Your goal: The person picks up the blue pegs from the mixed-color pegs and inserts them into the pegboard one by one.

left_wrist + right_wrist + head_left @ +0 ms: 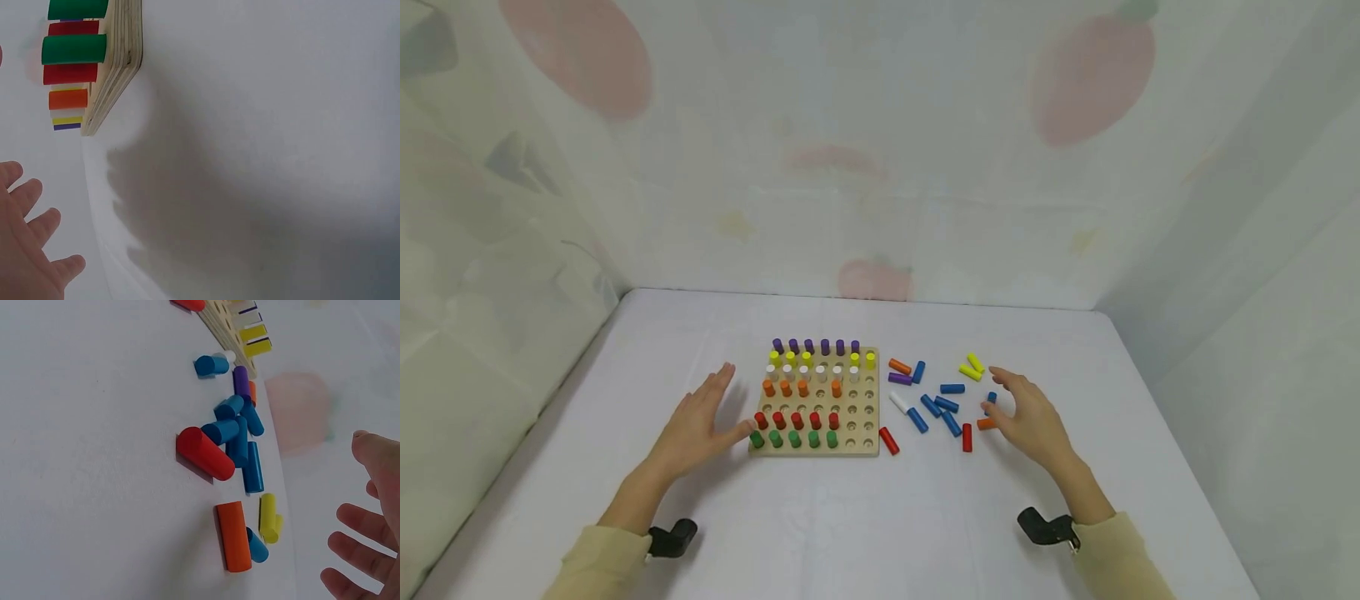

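A wooden pegboard (860, 417) lies left of centre, with rows of purple, yellow, white, orange, red and green pegs upright in its holes. Beside its left edge hovers my left hand (697, 423), fingers spread and holding nothing; the thumb tip is close to the front-left green peg (757, 440). My right hand (1032, 423) is over the right end of the loose pegs, fingers apart and nothing held. Nearest to it are an orange peg (233, 536) and a blue peg (257, 545), both lying on the table and partly hidden in the head view.
Loose pegs lie scattered right of the board: several blue ones (952, 388), two yellow (970, 372), two red (967, 438), a white one (898, 403), a purple one (900, 379) and another orange one (899, 366). Patterned cloth (880, 167) hangs behind the white table (850, 533).
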Available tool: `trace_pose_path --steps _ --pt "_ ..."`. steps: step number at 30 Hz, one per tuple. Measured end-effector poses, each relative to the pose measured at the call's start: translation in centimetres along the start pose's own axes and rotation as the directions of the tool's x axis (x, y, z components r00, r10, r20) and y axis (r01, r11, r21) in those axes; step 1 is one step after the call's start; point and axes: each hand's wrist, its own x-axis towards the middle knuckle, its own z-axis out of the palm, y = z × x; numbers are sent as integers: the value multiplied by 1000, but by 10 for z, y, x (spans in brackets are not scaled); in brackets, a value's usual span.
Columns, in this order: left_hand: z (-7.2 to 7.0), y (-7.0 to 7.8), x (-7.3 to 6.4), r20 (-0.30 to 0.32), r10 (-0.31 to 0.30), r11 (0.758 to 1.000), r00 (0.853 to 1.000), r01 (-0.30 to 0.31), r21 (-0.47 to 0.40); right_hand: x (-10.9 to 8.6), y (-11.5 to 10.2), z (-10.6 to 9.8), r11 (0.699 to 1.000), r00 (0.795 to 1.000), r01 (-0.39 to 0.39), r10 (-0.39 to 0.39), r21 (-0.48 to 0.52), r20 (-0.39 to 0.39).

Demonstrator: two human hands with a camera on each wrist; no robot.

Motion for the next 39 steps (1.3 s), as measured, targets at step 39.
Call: trace_pose_path --steps 39 --pt "34 8 3 120 23 996 992 -32 81 2 -40 49 974 998 50 -43 222 -35"
